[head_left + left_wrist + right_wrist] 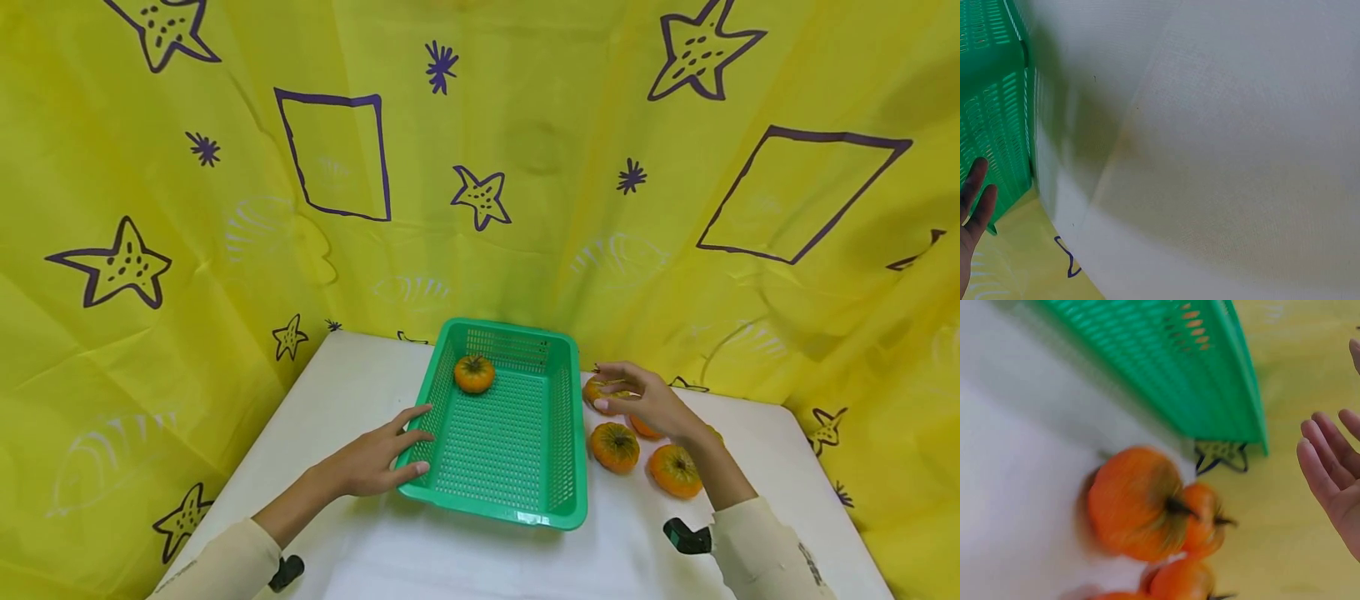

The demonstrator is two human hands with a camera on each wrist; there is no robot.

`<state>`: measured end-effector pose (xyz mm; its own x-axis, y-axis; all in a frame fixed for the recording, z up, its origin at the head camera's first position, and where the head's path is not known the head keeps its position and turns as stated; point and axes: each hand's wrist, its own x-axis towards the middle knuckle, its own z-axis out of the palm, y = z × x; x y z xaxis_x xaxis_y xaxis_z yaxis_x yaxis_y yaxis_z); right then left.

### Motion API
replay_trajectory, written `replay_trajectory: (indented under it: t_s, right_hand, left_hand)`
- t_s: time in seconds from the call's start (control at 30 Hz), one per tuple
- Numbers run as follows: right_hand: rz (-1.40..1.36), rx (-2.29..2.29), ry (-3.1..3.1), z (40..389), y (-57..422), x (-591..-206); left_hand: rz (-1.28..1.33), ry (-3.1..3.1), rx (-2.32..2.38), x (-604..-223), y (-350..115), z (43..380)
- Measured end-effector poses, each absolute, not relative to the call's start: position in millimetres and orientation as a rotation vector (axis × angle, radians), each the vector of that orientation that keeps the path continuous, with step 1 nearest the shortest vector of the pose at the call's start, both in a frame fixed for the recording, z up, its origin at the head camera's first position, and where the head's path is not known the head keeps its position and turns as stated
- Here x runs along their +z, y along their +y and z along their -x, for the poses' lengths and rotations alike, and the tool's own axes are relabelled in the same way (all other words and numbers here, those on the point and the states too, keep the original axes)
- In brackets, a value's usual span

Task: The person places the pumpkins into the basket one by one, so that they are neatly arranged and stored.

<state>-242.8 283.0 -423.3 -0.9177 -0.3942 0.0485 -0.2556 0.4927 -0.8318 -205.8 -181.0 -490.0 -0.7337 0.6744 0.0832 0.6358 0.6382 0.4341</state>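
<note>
A green plastic basket (491,446) with perforated walls stands on the table, a small orange pumpkin (474,374) inside near its far left corner. My left hand (371,462) is at the basket's left rim, fingers spread and reaching over the edge. To the right of the basket my right hand (647,404) is raised over several more pumpkins (615,448), partly covering the farthest pumpkin (596,393). Its fingers are loosely bent and hold nothing. In the right wrist view that hand (1341,481) appears apart from the pumpkins (1132,503), with bare space between.
The white table (341,392) ends at a yellow curtain (525,167) printed with stars, which surrounds it at the back and sides. Another pumpkin (675,472) sits beside the right forearm. Dark wrist devices (686,537) hang below the sleeves.
</note>
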Motion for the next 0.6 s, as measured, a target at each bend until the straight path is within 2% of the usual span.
replay_trajectory:
  t_s: [0.6]
  right_hand:
    - [0.412, -1.212, 2.63, 224, 328, -468]
  left_hand:
    - [-1.104, 2.766, 0.673, -490, -180, 205]
